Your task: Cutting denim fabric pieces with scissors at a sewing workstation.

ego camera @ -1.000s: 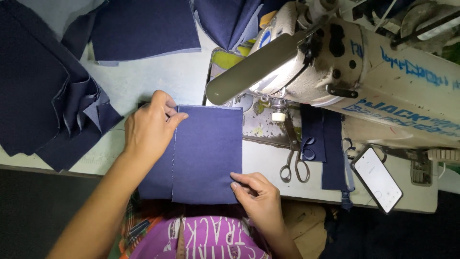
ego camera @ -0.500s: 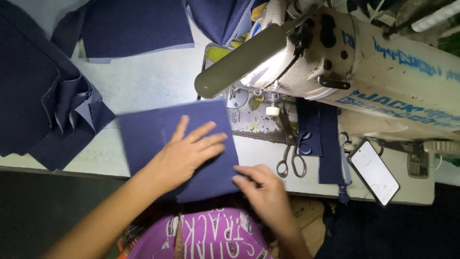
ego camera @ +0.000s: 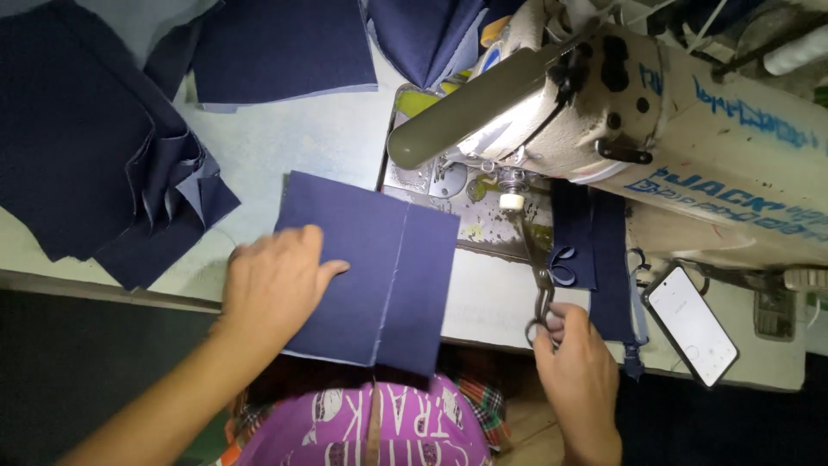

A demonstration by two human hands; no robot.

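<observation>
A navy fabric piece (ego camera: 379, 259) lies unfolded on the sewing table, a seam line running down its middle, its near edge hanging over the table front. My left hand (ego camera: 276, 289) rests flat on the piece's left half, fingers together. My right hand (ego camera: 578, 362) is at the table's front edge, fingers on the handles of metal scissors (ego camera: 542, 276) that lie beside the needle area. The sewing machine (ego camera: 621, 112) stands over the right side of the table.
A stack of navy fabric pieces (ego camera: 86, 147) lies at the left, more navy pieces (ego camera: 285, 47) at the back. Dark fabric strips (ego camera: 591, 242) hang beside the machine. A phone (ego camera: 692, 324) with a lit screen lies at the right front.
The fabric piece has been opened out flat. My left hand slid to its left half. My right hand left the fabric and moved right to the scissors.
</observation>
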